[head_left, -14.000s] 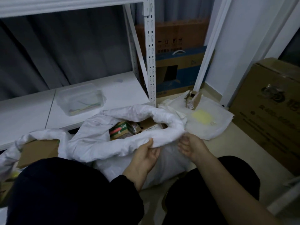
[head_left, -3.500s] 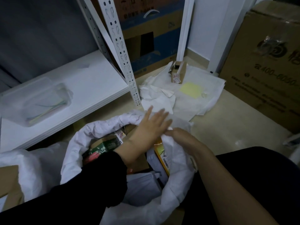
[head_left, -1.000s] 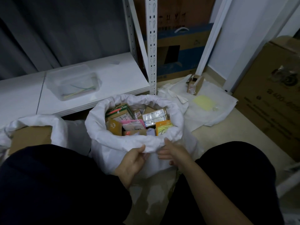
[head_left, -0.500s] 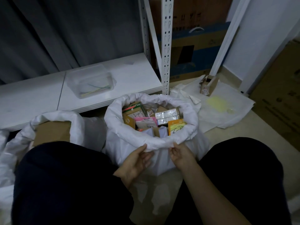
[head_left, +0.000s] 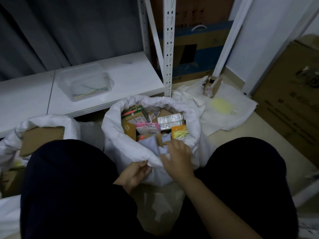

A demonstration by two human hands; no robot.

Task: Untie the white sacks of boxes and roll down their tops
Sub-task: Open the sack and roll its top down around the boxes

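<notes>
White sack (head_left: 117, 135) stands open just ahead of your hands, between your knees, its top rolled into a thick collar all the way round. Inside it you can see the boxes (head_left: 151, 123) packed close: green, pink, orange and plain brown ones, with a pale grey packet nearest you.

Your left hand (head_left: 134, 175) pinches the near edge of the rolled collar, thumb on top and fingers curled beneath the fabric. Your right hand (head_left: 177, 159) lies over the same near rim just beside it, fingers loosely bent and reaching into the mouth, touching the pale packet and the fold of white fabric there. Whether it actually grips anything, you cannot tell from this angle. The two hands sit close together, almost touching.

Off to the left of your left hand, beyond your knee, a second white sack (head_left: 43, 121) also stands open with its top rolled, a brown carton (head_left: 41, 137) showing in it. Beyond both hands runs a low white shelf (head_left: 131, 75) with a clear plastic tub (head_left: 84, 83) on it, thin coloured strips lying inside. A perforated white upright (head_left: 170, 49) rises at the shelf's corner. Ahead and to the right of your right hand, white sheets (head_left: 229, 107) lie spread on the floor with a small torn carton (head_left: 211, 85) on them.
</notes>
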